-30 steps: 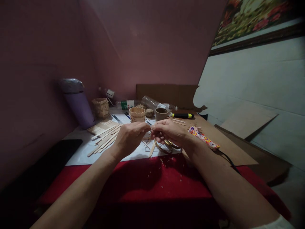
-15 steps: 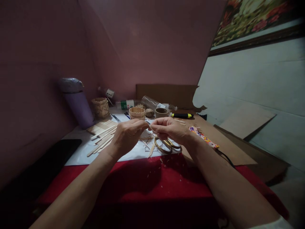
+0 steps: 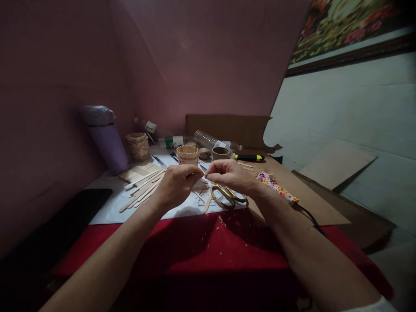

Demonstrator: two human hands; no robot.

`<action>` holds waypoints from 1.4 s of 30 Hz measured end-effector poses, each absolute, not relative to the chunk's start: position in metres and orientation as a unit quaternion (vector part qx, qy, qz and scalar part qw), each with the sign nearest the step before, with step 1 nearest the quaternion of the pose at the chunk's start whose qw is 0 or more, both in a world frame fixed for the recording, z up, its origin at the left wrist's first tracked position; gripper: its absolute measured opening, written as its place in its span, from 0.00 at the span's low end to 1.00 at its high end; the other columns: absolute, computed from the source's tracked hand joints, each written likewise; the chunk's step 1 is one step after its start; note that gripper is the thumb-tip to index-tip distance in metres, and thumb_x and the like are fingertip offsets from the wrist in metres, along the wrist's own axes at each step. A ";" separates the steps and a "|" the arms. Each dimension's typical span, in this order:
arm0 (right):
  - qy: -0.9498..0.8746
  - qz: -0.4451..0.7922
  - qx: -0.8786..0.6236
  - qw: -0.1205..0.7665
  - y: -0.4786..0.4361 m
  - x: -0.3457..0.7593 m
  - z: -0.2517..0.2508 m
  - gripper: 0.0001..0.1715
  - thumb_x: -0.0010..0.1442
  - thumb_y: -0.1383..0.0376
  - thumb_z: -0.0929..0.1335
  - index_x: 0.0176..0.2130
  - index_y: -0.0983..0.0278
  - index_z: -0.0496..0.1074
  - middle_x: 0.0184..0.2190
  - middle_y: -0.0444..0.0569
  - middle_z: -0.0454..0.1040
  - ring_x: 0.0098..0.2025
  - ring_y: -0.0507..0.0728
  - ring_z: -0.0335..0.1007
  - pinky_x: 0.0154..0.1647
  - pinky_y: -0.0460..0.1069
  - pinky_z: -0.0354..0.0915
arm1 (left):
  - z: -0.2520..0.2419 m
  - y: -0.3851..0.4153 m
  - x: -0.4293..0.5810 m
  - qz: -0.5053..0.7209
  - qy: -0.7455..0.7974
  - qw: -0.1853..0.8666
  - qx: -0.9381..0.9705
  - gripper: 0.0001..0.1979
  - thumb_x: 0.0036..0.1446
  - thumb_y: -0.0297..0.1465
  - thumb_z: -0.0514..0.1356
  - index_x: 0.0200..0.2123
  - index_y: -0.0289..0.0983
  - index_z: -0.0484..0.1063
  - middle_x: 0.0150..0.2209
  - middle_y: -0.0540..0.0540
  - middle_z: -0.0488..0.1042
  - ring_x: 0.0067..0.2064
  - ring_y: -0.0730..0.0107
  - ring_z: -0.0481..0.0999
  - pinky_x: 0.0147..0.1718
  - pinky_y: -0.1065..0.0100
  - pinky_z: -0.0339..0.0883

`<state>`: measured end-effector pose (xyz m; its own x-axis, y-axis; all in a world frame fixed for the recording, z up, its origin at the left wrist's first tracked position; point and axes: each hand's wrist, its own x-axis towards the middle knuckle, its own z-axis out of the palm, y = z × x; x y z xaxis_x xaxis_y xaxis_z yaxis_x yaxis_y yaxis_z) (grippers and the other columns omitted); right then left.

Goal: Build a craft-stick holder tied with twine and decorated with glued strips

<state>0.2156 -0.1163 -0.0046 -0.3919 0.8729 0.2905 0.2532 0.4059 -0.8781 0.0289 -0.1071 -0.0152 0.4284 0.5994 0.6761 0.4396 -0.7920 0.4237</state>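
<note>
My left hand [image 3: 178, 184] and my right hand [image 3: 229, 175] meet fingertip to fingertip above the white sheet [image 3: 110, 212]. Both are closed in a pinch around something small and thin; the fingers cover most of it, and I cannot make out its kind. Below my right hand lie scissors with gold handles [image 3: 222, 197], beside thin wood scraps and a cut stick piece [image 3: 207, 203]. Left of my left hand, several wooden craft sticks [image 3: 143, 190] are spread out. Just behind the hands stands a small scalloped-rim wooden cup [image 3: 187, 154].
A purple tumbler [image 3: 108, 145] and a larger wooden cup [image 3: 138, 147] stand at the left. A tape roll [image 3: 221, 152], a yellow-black cutter [image 3: 249, 157] and a plastic bottle [image 3: 206, 139] lie at the back. A flowered glue gun [image 3: 277, 187] with a cord rests on cardboard [image 3: 312, 203] at right.
My hands stay pinched together. The fingers of my left hand have lowered slightly and its grip has shifted a little; the things on the table have not moved.
</note>
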 end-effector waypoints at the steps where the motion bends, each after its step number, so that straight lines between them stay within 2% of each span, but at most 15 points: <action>1: -0.758 0.335 -0.387 0.404 -0.116 0.214 -0.006 0.01 0.50 0.71 0.66 0.27 0.68 0.70 0.20 0.39 0.61 0.21 0.46 0.51 0.22 0.44 0.49 | -0.015 -0.106 0.029 0.437 0.322 0.145 0.827 0.09 0.54 0.29 0.58 0.25 0.33 0.74 0.21 0.50 0.71 0.24 0.77 0.66 0.23 0.74 0.57; 4: -0.807 0.187 -0.389 0.403 -0.117 0.210 -0.010 0.05 0.50 0.74 0.65 0.26 0.68 0.70 0.19 0.39 0.62 0.22 0.47 0.52 0.24 0.44 0.50 | -0.012 -0.106 0.029 0.435 0.350 0.295 0.775 0.12 0.51 0.35 0.60 0.23 0.32 0.74 0.17 0.53 0.65 0.20 0.79 0.60 0.19 0.74 0.53; 6: -0.827 0.125 -0.377 0.398 -0.118 0.208 -0.011 0.06 0.51 0.74 0.65 0.26 0.68 0.70 0.19 0.40 0.62 0.22 0.47 0.53 0.25 0.45 0.51 | -0.010 -0.106 0.030 0.425 0.369 0.356 0.746 0.14 0.48 0.38 0.62 0.23 0.31 0.74 0.15 0.54 0.62 0.18 0.80 0.56 0.17 0.75 0.50; 9: -0.838 0.068 -0.362 0.402 -0.119 0.207 -0.012 0.06 0.53 0.74 0.65 0.27 0.68 0.70 0.19 0.41 0.64 0.22 0.47 0.55 0.26 0.45 0.52 | -0.007 -0.109 0.032 0.410 0.395 0.395 0.721 0.15 0.45 0.39 0.64 0.23 0.31 0.75 0.14 0.54 0.61 0.17 0.81 0.55 0.15 0.75 0.47; 12: -0.840 0.056 -0.365 0.398 -0.120 0.206 -0.012 0.06 0.54 0.74 0.65 0.28 0.68 0.71 0.21 0.43 0.66 0.23 0.48 0.58 0.26 0.45 0.52 | -0.006 -0.109 0.034 0.417 0.395 0.391 0.719 0.13 0.44 0.37 0.64 0.23 0.31 0.75 0.13 0.55 0.60 0.17 0.81 0.55 0.15 0.75 0.47; 15: -0.831 0.070 -0.383 0.397 -0.120 0.206 -0.013 0.07 0.58 0.69 0.64 0.35 0.67 0.72 0.20 0.42 0.65 0.22 0.48 0.58 0.25 0.45 0.52 | -0.009 -0.107 0.033 0.433 0.387 0.321 0.748 0.11 0.47 0.34 0.63 0.23 0.31 0.75 0.14 0.54 0.62 0.17 0.81 0.56 0.16 0.75 0.49; 18: -0.807 0.090 -0.405 0.420 -0.118 0.206 -0.013 0.13 0.64 0.65 0.59 0.42 0.67 0.70 0.19 0.41 0.65 0.21 0.49 0.59 0.25 0.45 0.54 | -0.014 -0.105 0.032 0.424 0.378 0.149 0.810 0.08 0.50 0.29 0.60 0.23 0.32 0.75 0.16 0.52 0.67 0.19 0.79 0.60 0.18 0.74 0.52; 21: -0.774 0.143 -0.434 0.439 -0.116 0.206 -0.013 0.13 0.62 0.68 0.59 0.42 0.67 0.70 0.18 0.42 0.67 0.21 0.49 0.63 0.25 0.45 0.58 | -0.018 -0.106 0.031 0.365 0.348 -0.040 0.862 0.09 0.53 0.26 0.56 0.24 0.33 0.75 0.18 0.49 0.72 0.21 0.76 0.66 0.22 0.72 0.55; 23: -0.748 0.231 -0.457 0.423 -0.116 0.206 -0.012 0.11 0.59 0.70 0.61 0.40 0.67 0.71 0.17 0.42 0.68 0.18 0.49 0.63 0.21 0.44 0.58 | -0.019 -0.107 0.030 0.328 0.327 -0.130 0.877 0.11 0.56 0.26 0.54 0.26 0.34 0.75 0.21 0.47 0.75 0.22 0.73 0.70 0.23 0.71 0.57; 27: -0.701 0.433 -0.459 0.331 -0.118 0.208 -0.004 0.10 0.55 0.71 0.62 0.33 0.68 0.72 0.15 0.41 0.69 0.13 0.46 0.58 0.14 0.42 0.53 | -0.020 -0.109 0.028 0.296 0.297 -0.216 0.882 0.12 0.60 0.27 0.52 0.29 0.33 0.74 0.23 0.46 0.75 0.23 0.70 0.71 0.22 0.70 0.56; 30: -0.689 0.483 -0.445 0.306 -0.120 0.211 0.000 0.07 0.53 0.72 0.63 0.29 0.67 0.70 0.16 0.42 0.70 0.14 0.45 0.59 0.13 0.41 0.52 | -0.022 -0.109 0.028 0.293 0.279 -0.214 0.889 0.12 0.61 0.28 0.52 0.31 0.33 0.74 0.24 0.45 0.75 0.24 0.70 0.71 0.23 0.70 0.56; 33: -0.700 0.437 -0.444 0.350 -0.117 0.212 -0.003 0.05 0.52 0.73 0.64 0.28 0.66 0.68 0.15 0.41 0.69 0.14 0.46 0.59 0.14 0.41 0.54 | -0.023 -0.108 0.030 0.342 0.306 -0.126 0.879 0.12 0.59 0.28 0.53 0.30 0.33 0.76 0.24 0.46 0.75 0.24 0.72 0.70 0.24 0.70 0.57; 36: -0.737 0.308 -0.433 0.418 -0.115 0.210 -0.011 0.05 0.53 0.72 0.64 0.31 0.65 0.69 0.15 0.39 0.67 0.14 0.47 0.60 0.16 0.42 0.55 | -0.019 -0.107 0.034 0.421 0.352 0.099 0.830 0.08 0.54 0.29 0.59 0.26 0.33 0.76 0.19 0.49 0.71 0.21 0.77 0.65 0.22 0.72 0.55; 39: -0.777 0.215 -0.395 0.440 -0.114 0.208 -0.017 0.04 0.57 0.68 0.65 0.33 0.65 0.70 0.14 0.38 0.64 0.16 0.47 0.61 0.18 0.42 0.55 | -0.013 -0.108 0.036 0.433 0.373 0.354 0.740 0.09 0.50 0.33 0.62 0.26 0.32 0.76 0.15 0.53 0.64 0.18 0.80 0.58 0.17 0.75 0.49; 42: -0.796 0.160 -0.370 0.451 -0.115 0.208 -0.020 0.06 0.59 0.65 0.65 0.34 0.65 0.72 0.13 0.38 0.62 0.17 0.47 0.60 0.20 0.43 0.54 | -0.010 -0.110 0.036 0.411 0.377 0.516 0.650 0.12 0.46 0.36 0.65 0.27 0.30 0.76 0.12 0.56 0.57 0.15 0.83 0.52 0.14 0.75 0.43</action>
<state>0.2082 -0.1147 -0.0204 -0.3191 0.7332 0.6005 0.4446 0.6754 -0.5884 0.0362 -0.1100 -0.0101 0.3770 0.9146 0.1459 0.0659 -0.1837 0.9808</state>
